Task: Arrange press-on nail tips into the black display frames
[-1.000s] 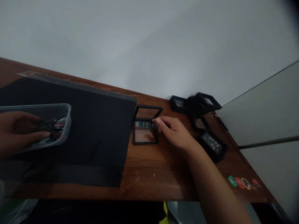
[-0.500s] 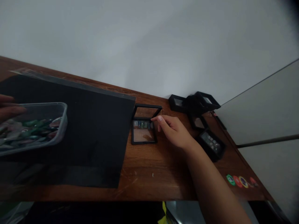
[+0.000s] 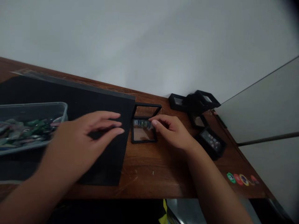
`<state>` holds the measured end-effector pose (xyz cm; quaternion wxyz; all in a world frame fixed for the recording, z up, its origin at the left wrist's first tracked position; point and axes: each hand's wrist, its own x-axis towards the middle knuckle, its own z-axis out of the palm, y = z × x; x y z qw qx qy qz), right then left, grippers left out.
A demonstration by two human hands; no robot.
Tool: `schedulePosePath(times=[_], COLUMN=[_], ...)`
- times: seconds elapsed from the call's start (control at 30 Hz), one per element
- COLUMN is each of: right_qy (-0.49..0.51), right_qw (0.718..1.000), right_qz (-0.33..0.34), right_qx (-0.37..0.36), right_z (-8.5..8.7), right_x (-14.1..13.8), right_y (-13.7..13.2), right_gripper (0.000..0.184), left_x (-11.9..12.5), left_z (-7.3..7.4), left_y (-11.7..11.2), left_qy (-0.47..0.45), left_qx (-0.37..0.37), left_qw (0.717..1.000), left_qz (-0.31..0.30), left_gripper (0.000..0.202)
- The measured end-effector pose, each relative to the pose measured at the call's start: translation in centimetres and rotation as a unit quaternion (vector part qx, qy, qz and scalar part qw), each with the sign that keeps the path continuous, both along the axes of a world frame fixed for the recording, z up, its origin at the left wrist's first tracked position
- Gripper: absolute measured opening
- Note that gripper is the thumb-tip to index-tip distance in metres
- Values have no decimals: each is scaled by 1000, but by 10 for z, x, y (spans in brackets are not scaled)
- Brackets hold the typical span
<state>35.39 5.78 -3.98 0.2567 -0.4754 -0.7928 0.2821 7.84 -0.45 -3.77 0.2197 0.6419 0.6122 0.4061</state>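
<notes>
A small black display box (image 3: 144, 140) stands open on the wooden table, its clear-windowed lid (image 3: 147, 111) tilted up at the back. Several small polished stones (image 3: 142, 123) in green, blue and grey line its back edge. My right hand (image 3: 173, 129) reaches in from the right, index finger and thumb bent close together at the right end of that row. Whatever they pinch is hidden. Left of the box, my left hand (image 3: 86, 133) hovers over a black mat (image 3: 102, 161). A small dark stone, blurred, shows between its thumb and middle finger.
A clear plastic tub (image 3: 64, 109) of mixed stones sits on the mat at left. Several black cases (image 3: 178, 102) are piled at the back right, beside another case holding pale stones (image 3: 211, 141). Round coloured stickers (image 3: 237, 179) lie front right. A wall rises behind the table (image 3: 140, 168).
My left hand has moved right, from above the tub to near the display box. My right index finger and thumb have shifted slightly left and come closer together over the row's end.
</notes>
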Motion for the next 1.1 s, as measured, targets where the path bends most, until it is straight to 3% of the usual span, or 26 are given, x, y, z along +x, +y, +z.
schedulePosePath(times=[0.13,0.23,0.33,0.57,0.93,1.1], right_qy=[40,54,76,106,29,9], right_qw=[999,995,992,989,983,983], right_qz=[35,77,92,85,106,102], right_qx=[-1,30,36,49,145,154], right_z=[-1,-2,-2,-4,-2,1], right_x=[-2,-6,-12,-19,-20,-20], right_y=[-5,-9,-13,-19,-21,-20], right_gripper=[41,49,39,29,20,16], left_x=[39,53,55,55,55,51], left_z=[-13,-17,-18,-17,-19,-22], left_y=[19,24,23,20,19,18], left_qy=[5,-43,-106,-266,-321,-335], left_qx=[-17,-9,-4,-84,-139,-152], left_qw=[997,995,991,951,922,912], left_qz=[-76,-92,-83,-131,-165,-183], left_gripper=[32,28,28,33,34,38])
